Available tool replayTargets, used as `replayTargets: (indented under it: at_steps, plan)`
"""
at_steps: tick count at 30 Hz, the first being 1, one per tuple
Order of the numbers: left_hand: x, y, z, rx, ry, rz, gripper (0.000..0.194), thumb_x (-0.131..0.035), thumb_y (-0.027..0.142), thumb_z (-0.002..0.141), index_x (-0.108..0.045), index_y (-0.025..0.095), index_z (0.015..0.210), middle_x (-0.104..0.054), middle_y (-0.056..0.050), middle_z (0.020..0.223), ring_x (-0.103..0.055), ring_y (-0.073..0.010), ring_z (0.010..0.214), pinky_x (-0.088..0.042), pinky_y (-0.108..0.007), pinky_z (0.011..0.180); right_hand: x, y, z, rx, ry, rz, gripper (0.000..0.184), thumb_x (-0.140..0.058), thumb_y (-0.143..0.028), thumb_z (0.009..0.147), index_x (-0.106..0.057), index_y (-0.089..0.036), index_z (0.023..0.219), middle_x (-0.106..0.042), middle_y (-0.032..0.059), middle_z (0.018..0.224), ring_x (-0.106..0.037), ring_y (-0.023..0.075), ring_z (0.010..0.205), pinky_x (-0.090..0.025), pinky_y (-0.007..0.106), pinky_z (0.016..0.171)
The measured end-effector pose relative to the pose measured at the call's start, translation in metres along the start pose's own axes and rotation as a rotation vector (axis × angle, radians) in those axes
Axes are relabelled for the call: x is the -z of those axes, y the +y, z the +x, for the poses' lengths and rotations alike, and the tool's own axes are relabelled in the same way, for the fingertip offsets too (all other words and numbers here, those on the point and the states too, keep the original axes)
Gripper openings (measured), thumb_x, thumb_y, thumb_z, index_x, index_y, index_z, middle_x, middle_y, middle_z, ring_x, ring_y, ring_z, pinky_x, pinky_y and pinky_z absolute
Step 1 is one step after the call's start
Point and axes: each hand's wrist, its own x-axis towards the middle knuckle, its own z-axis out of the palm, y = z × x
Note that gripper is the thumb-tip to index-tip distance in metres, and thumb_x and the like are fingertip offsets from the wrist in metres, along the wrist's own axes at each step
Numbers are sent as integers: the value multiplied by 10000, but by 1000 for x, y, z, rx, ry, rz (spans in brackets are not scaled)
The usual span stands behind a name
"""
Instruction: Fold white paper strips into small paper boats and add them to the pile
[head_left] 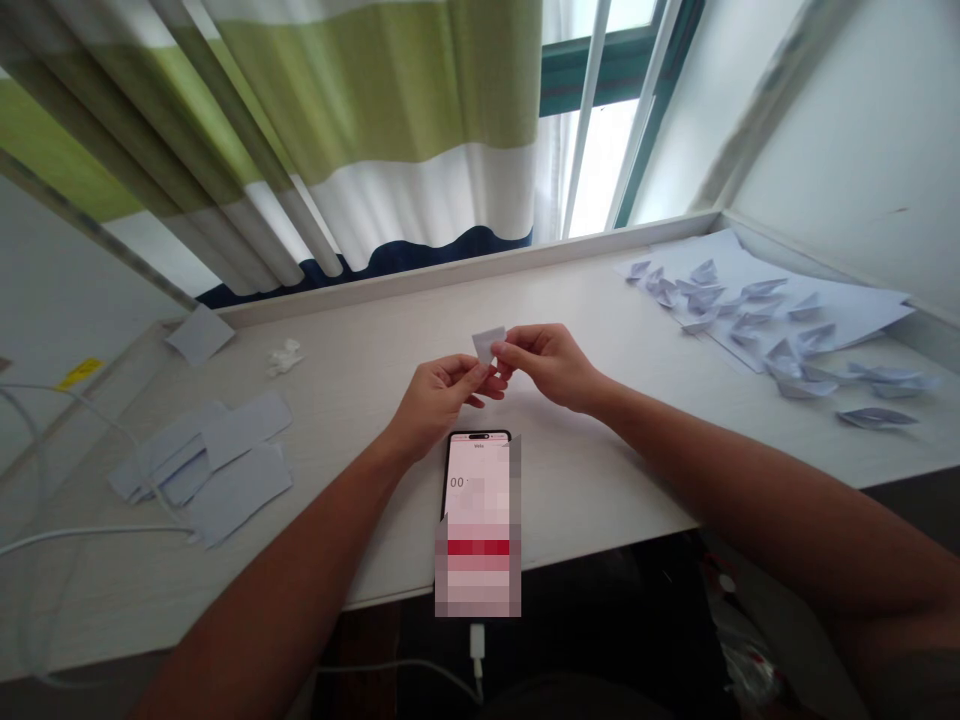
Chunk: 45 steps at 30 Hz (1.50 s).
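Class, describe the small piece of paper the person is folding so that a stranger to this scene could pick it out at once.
Start at the long pale wooden desk under the green-and-white striped curtain. Just beyond the phone lying at its near edge, the left hand and right hand meet. The small white folded paper piece pinched between their fingertips is the only paper held in the air.

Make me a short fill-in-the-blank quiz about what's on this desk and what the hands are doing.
1. Both hands, left hand and right hand, pinch a small folded piece of ____.
2. The phone lies on the desk just ____ the hands, nearer the person.
3. The folded paper boats lie on the person's ____ side.
4. The flat paper strips lie on the ____ side.

Missing words: paper; below; right; left
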Motion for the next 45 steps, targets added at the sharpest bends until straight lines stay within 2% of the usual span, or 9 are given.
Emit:
replayTargets:
  at_steps: [4, 9, 15, 21, 24, 28, 32, 38, 45]
  plan:
    - [-1, 2, -1, -44, 55, 71, 331, -820, 501, 924, -810, 174, 976, -860, -102, 980, -803, -219, 838, -576, -329, 738, 1, 0, 0, -19, -36, 39, 436, -831, -583, 908, -744, -180, 769, -729, 20, 727, -650, 140, 694, -544, 302, 697]
    - [-1, -1, 1, -135, 80, 79, 327, -855, 481, 901, -812, 159, 936, -850, -97, 913, -790, -209, 802, -587, -323, 728, -1, 0, -1, -13, -32, -38, 462, -820, -584, 919, -703, -170, 750, -675, 11, 661, -608, 135, 634, -483, 291, 622]
    - [-4, -3, 3, -123, 71, -42, 390, -937, 505, 804, -785, 151, 864, -800, -64, 799, -737, -176, 721, -609, -333, 749, -4, -2, 0, -9, -18, -37, 473, -857, -610, 862, -723, -168, 761, -690, 10, 672, -613, 135, 624, -502, 296, 619]
    - [-5, -3, 3, -108, 37, -24, 410, -906, 534, 815, -721, 168, 804, -726, -32, 713, -669, -153, 680, -557, -306, 699, -5, -4, -1, -54, 2, -87, 502, -871, -608, 839, -626, -195, 691, -666, -4, 596, -607, 131, 578, -462, 280, 563]
    - [-4, -5, 3, -112, 48, 67, 344, -839, 476, 872, -685, 179, 791, -683, -12, 680, -615, -139, 651, -500, -289, 670, -5, -3, -2, -92, 16, -164, 484, -861, -593, 843, -626, -192, 705, -668, 1, 586, -599, 128, 555, -415, 265, 527]
    - [-2, -6, 1, -144, 63, 289, 280, -731, 401, 933, -641, 193, 769, -642, 1, 675, -534, -130, 619, -408, -285, 612, -1, -2, -1, -140, -72, -199, 398, -838, -531, 862, -695, -169, 778, -701, 19, 633, -631, 136, 582, -437, 260, 542]
    - [4, -4, 0, -201, 30, 433, 227, -730, 360, 924, -673, 190, 784, -620, 9, 687, -501, -128, 632, -385, -287, 615, 3, -4, -3, -90, -150, -207, 389, -851, -525, 854, -710, -167, 794, -698, 9, 670, -634, 133, 591, -453, 265, 550]
    - [8, -6, 6, -216, 84, 129, 250, -839, 402, 875, -723, 182, 896, -708, -20, 790, -657, -155, 735, -530, -306, 731, 1, -5, -4, -14, -77, -195, 408, -815, -517, 930, -647, -185, 763, -665, -10, 652, -632, 124, 571, -486, 268, 539]
    - [7, -8, 10, -200, 298, -61, 416, -953, 358, 765, -719, 190, 1065, -738, 4, 849, -705, -149, 793, -588, -303, 778, -6, -1, -6, -85, -130, -88, 453, -861, -578, 879, -683, -169, 955, -784, 42, 821, -725, 152, 568, -572, 289, 523]
